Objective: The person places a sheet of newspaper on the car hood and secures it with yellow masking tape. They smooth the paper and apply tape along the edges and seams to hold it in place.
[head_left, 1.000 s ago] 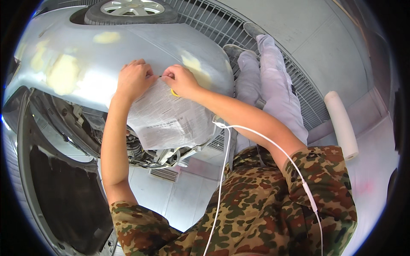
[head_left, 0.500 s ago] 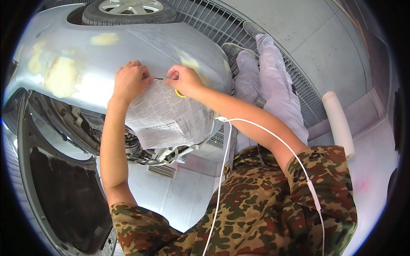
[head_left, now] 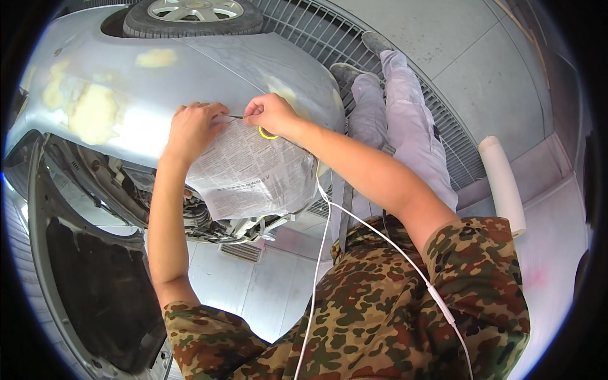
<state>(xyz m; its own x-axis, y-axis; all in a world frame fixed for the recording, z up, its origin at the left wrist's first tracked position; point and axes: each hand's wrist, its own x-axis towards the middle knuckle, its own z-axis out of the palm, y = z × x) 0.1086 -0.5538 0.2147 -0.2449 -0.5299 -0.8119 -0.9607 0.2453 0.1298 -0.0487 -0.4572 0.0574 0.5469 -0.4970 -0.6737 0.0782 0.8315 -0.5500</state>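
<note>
A sheet of newspaper (head_left: 244, 174) covers the front corner of a silver-grey car (head_left: 158, 95). My left hand (head_left: 192, 130) is at the sheet's upper left edge, thumb and fingers spread apart. Just to the right, my right hand (head_left: 269, 114) is closed, its fingertips pinched at the sheet's upper edge. A yellow ring, apparently a roll of tape (head_left: 268, 134), shows beneath the right palm. A thin dark line, perhaps a tape edge, runs between the two hands. The right fingers partly hide what they grip.
The raised hood (head_left: 95, 285) stands at the left beside the exposed engine bay (head_left: 136, 190). A wheel (head_left: 193, 16) is at the top. My legs stand over floor grating (head_left: 304, 28). A white roll (head_left: 502, 183) leans at the right. A white cable (head_left: 386, 240) crosses my front.
My left fingers have opened out from a pinch and come slightly apart from the sheet's edge. The right hand has shifted slightly; more of the yellow ring shows. The white cable has swung lower.
</note>
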